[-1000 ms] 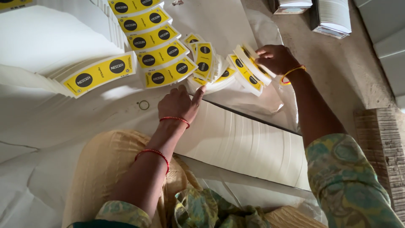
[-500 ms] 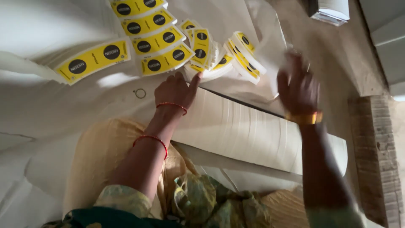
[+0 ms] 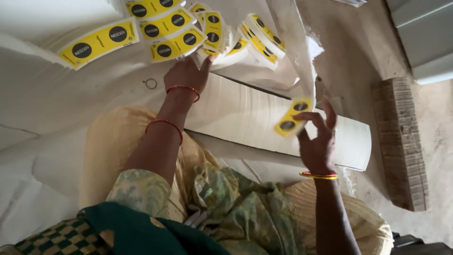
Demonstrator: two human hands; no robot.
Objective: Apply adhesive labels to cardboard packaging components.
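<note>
Head view: my right hand (image 3: pixel 317 141), at right of centre, pinches a yellow label (image 3: pixel 293 118) with its fingertips. My left hand (image 3: pixel 186 74), fingers together, presses the label pile (image 3: pixel 179 45) at upper centre. I judge sorting is underway; the held label needs careful alignment next.

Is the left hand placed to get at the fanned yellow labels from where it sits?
Probably yes: the left hand rests at the edge of the fanned yellow labels, index finger already touching them, nothing between.
</note>
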